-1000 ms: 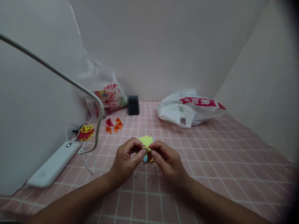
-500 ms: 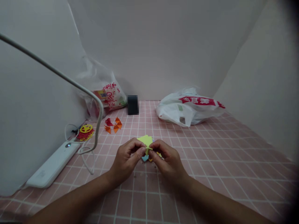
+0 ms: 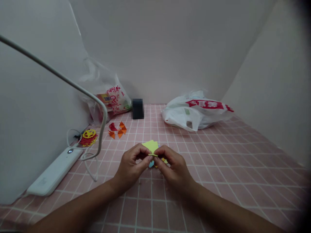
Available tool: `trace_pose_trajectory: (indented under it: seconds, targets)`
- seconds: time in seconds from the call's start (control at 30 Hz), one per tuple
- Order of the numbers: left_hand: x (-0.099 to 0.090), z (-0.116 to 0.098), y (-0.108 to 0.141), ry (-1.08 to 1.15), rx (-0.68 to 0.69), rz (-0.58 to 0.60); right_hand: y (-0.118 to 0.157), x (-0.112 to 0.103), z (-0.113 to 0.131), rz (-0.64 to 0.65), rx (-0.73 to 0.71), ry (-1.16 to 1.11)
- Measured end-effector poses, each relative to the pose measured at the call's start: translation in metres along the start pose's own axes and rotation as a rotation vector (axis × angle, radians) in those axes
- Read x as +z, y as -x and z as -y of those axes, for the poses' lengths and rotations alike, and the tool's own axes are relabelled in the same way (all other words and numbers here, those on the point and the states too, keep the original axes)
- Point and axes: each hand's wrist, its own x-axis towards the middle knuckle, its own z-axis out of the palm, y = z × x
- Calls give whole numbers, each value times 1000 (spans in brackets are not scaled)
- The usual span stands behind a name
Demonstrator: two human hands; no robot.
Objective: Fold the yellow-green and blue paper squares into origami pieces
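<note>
Between my fingertips is a small folded piece of yellow paper (image 3: 153, 155), seen almost edge-on. My left hand (image 3: 132, 165) pinches its left end with thumb and forefinger, and my right hand (image 3: 173, 165) pinches its right end. Just behind lie flat yellow paper sheets (image 3: 151, 146). Beneath the hands, bits of light blue paper (image 3: 151, 163) and orange paper (image 3: 163, 160) show in part; my fingers hide the rest. Farther off to the left sit several small folded orange paper pieces (image 3: 120, 132) and a red folded piece (image 3: 112, 127).
On the left are a white power strip (image 3: 54, 171), yellow and red gear-shaped pieces (image 3: 89, 136) and a looping cable (image 3: 105, 119). At the back stand a plastic bag (image 3: 114, 97), a dark blurred box (image 3: 137, 109) and a white bag (image 3: 181, 115) on the pink tiled surface (image 3: 218, 155).
The yellow paper between my fingertips has tilted; its pointed lower part no longer shows and it now looks like a thin flat strip. Both hands stay nearly in place.
</note>
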Motion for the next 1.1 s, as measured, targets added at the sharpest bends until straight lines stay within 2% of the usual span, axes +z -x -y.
trace_pose_trajectory:
  seconds: [0.17,0.4,0.6,0.73,0.83,0.93,1.1]
  targets:
    - [0,2,-1,7,-31,21,0,1,-2,19,119,-115]
    - [2,8,-4,124,-136,92,-4,4,-3,-26,322,-477]
    - [4,5,-4,189,-203,111,-6,5,-4,-43,381,-541]
    - [3,2,-3,63,-163,100,-5,6,-7,-42,366,-473]
    - [0,0,-3,-65,-78,66,-3,6,-6,-40,281,-282]
    - [-3,-1,-2,-92,-1,43,-1,5,-3,-28,185,-94]
    - [-3,0,-1,-93,45,9,-1,4,0,-34,145,-27]
